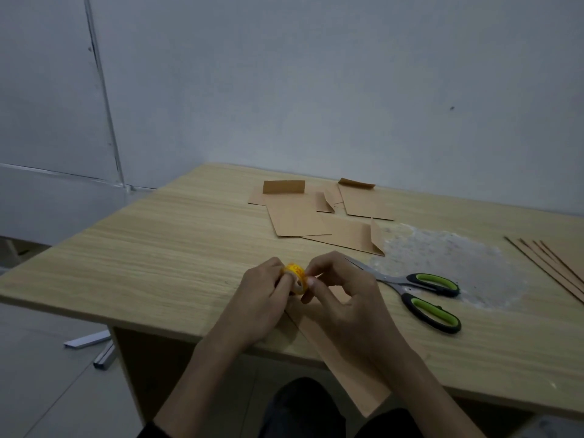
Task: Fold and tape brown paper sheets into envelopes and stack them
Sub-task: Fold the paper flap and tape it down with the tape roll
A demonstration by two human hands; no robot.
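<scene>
A small yellow tape roll point(296, 277) is gripped by the fingers of the left hand point(262, 298), while the right hand point(344, 295) is pinched narrowly at its rim, seemingly picking for the loose end. Beneath both hands, toward 6 o'clock, a brown paper sheet point(328, 352) overhangs the near edge of the desk point(158, 263). Scissors point(420, 292) lie at 3 o'clock, folded envelopes point(316, 213) at 12, flat sheets point(556, 260) at 2. Left unheld, the sheet could be nudged off the edge; tape pulled carelessly could stick to itself.
</scene>
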